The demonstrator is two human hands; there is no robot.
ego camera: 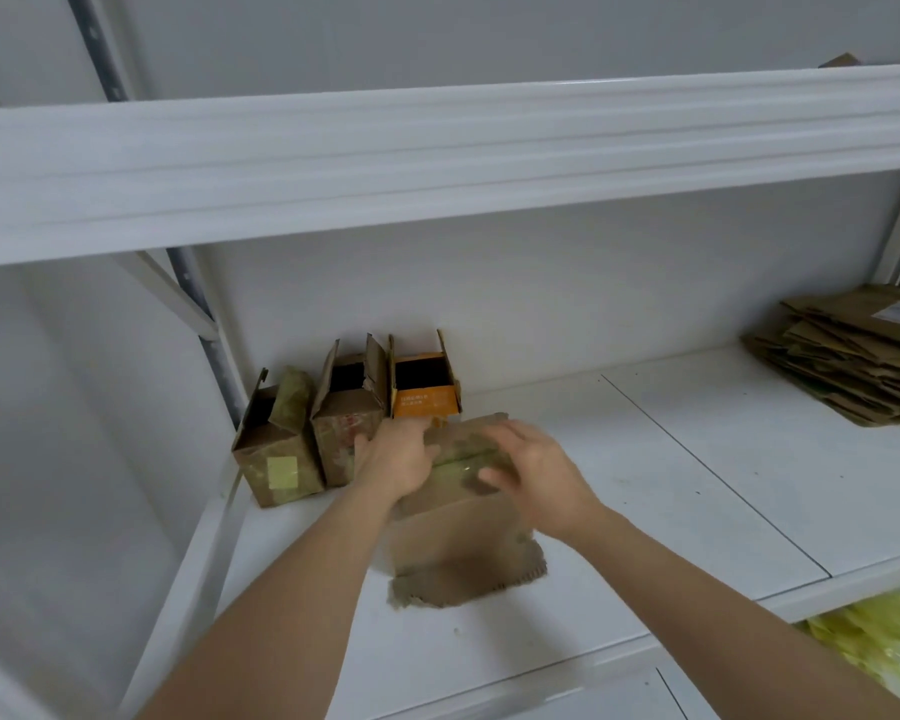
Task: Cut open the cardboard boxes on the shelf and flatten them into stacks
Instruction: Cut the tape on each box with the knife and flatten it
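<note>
White metal shelving fills the view, and on its middle shelf [645, 459] a brown cardboard box [458, 517] lies near the front edge, partly collapsed, with a torn flap spread toward the person. Both bare hands are on its far upper edge: the left hand [393, 454] is laid over the left corner with its fingers curled down on the cardboard, while the right hand [531, 465], blurred, has its fingers spread apart and resting on the taped top; whether they grip or only press cannot be told. Both forearms reach forward and slightly inward from the bottom of the view, palms down. Three opened boxes [349, 413] stand upright in a row at the back left, just beside the left hand. A stack of flattened cardboard [853, 366] sits well apart at the right end. To flatten this one cleanly, it seems best to press down evenly with both palms along the crease, keeping the box from sliding off the shelf.
</note>
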